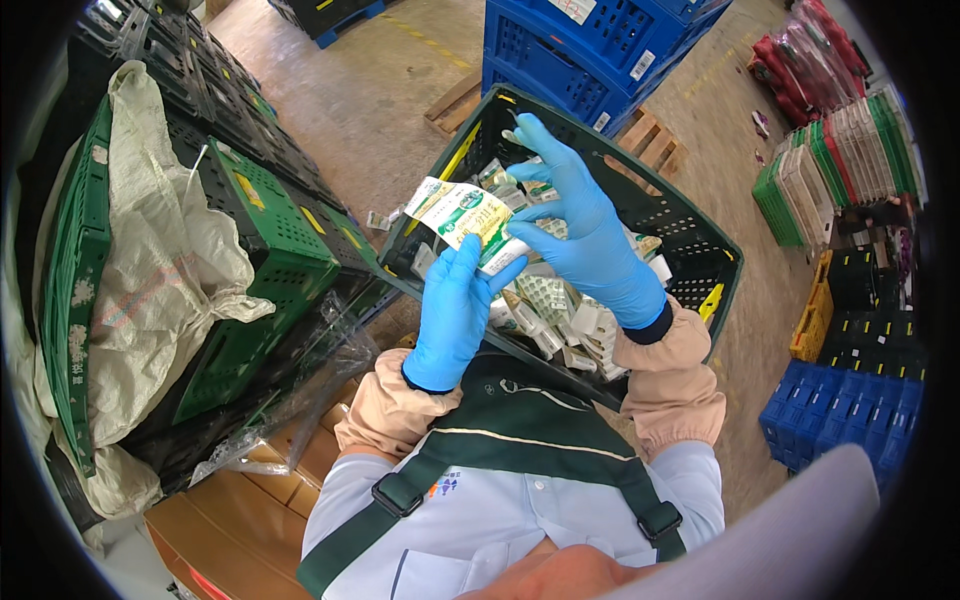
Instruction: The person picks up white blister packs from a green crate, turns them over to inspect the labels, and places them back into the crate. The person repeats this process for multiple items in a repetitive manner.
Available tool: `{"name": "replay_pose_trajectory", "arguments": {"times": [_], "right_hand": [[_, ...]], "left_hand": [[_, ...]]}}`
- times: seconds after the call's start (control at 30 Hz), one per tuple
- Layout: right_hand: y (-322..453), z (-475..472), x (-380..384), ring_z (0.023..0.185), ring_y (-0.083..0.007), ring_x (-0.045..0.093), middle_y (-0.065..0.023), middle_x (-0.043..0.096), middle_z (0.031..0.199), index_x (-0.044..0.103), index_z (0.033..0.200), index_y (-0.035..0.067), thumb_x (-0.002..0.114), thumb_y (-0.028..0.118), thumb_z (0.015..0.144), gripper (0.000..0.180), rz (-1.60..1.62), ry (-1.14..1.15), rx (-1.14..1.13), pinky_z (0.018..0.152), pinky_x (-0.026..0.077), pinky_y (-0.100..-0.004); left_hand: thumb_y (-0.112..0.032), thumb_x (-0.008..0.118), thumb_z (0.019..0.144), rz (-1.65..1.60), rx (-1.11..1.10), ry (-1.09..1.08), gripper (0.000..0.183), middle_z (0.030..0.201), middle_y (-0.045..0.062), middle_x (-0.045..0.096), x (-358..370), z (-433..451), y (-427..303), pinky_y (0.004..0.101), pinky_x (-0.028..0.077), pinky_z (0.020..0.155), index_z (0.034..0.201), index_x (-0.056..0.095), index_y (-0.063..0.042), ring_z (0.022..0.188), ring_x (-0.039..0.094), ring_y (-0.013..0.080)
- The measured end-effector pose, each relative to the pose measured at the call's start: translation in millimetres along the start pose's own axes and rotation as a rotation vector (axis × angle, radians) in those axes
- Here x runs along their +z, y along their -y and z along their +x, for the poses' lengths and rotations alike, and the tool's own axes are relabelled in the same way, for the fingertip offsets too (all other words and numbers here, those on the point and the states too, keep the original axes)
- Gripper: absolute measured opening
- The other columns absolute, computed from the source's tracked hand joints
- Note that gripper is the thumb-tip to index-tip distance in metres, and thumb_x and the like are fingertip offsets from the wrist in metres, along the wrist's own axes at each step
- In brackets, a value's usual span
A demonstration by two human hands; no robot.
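A white, green and yellow printed sleeve (pixel 469 217), which looks like paper or thin card and bears writing, is held up over a dark green plastic crate (pixel 697 217). My left hand (pixel 454 300), in a blue glove, grips its lower edge between thumb and fingers. At the sleeve's right edge, my gloved right hand (pixel 592 240) pinches with thumb and forefinger, its other fingers spread. Below the hands, many similar printed cartons and sleeves (pixel 544 300) lie jumbled in the crate. My right hand hides part of this pile.
Blue crates (pixel 555 67) are stacked beyond the crate, near a wooden pallet (pixel 649 142). To the left stand green crates (pixel 277 262) and a woven sack (pixel 165 300). Cardboard boxes (pixel 240 525) lie at lower left. More stacked crates (pixel 840 157) and red net bags (pixel 802 67) are at right.
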State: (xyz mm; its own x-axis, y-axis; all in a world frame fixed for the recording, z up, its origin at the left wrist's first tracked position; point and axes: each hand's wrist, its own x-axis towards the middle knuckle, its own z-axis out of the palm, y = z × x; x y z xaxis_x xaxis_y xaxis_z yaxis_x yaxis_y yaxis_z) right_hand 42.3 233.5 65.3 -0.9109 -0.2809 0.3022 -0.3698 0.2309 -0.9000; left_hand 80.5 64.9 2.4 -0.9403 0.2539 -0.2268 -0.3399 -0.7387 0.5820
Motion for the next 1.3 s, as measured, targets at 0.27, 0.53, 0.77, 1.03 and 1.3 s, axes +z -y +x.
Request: {"name": "replay_pose_trajectory", "arguments": {"times": [0.27, 0.53, 0.77, 1.03, 1.3], "right_hand": [[-1, 3, 6, 0.131, -0.0300, 0.051, -0.0148, 0.010, 0.165, 0.007, 0.160, 0.016, 0.073, -0.006, 0.077, 0.109, 0.010, -0.184, -0.033, 0.086, 0.060, -0.0318], [7, 12, -16, 0.116, -0.0236, 0.062, -0.0198, 0.033, 0.152, 0.007, 0.160, 0.013, 0.069, -0.009, 0.082, 0.103, 0.300, -0.260, -0.124, 0.094, 0.056, -0.0351], [-3, -35, -13, 0.092, -0.0164, 0.067, -0.0111, 0.062, 0.118, 0.017, 0.158, 0.008, 0.074, -0.003, 0.082, 0.096, 0.195, -0.166, 0.061, 0.086, 0.055, -0.0305], [-17, -32, -1, 0.101, -0.0179, 0.069, -0.0192, 0.039, 0.153, 0.025, 0.156, 0.009, 0.077, -0.001, 0.080, 0.092, -0.405, -0.246, -0.186, 0.099, 0.053, -0.0369], [8, -5, 1, 0.094, -0.0171, 0.072, -0.0193, 0.048, 0.147, 0.001, 0.160, 0.018, 0.073, -0.001, 0.083, 0.107, 0.269, -0.243, -0.024, 0.102, 0.050, -0.0419]], "left_hand": [[-0.021, 0.052, 0.104, 0.171, 0.099, 0.030, 0.041, 0.135, 0.017, 0.057, 4, -5, 7, 0.0460, 0.057, 0.096, 0.139, 0.048, -0.002, 0.119, 0.061, 0.0284], [-0.020, 0.057, 0.101, -0.148, -0.240, 0.147, 0.052, 0.138, 0.019, 0.054, 3, -3, 24, 0.0470, 0.056, 0.098, 0.145, 0.038, 0.000, 0.122, 0.058, 0.0345], [-0.023, 0.055, 0.102, -0.144, -0.100, -0.037, 0.046, 0.134, 0.020, 0.055, 9, 1, 9, 0.0467, 0.051, 0.105, 0.139, 0.044, 0.001, 0.122, 0.059, 0.0328], [-0.026, 0.056, 0.102, -0.101, -0.064, -0.048, 0.049, 0.135, 0.019, 0.055, 8, 0, 16, 0.0447, 0.055, 0.100, 0.142, 0.042, -0.001, 0.121, 0.060, 0.0297], [-0.019, 0.054, 0.102, 0.232, -0.168, 0.202, 0.049, 0.142, 0.015, 0.050, 12, -13, 30, 0.0491, 0.058, 0.093, 0.146, 0.038, -0.004, 0.124, 0.056, 0.0305]]}}
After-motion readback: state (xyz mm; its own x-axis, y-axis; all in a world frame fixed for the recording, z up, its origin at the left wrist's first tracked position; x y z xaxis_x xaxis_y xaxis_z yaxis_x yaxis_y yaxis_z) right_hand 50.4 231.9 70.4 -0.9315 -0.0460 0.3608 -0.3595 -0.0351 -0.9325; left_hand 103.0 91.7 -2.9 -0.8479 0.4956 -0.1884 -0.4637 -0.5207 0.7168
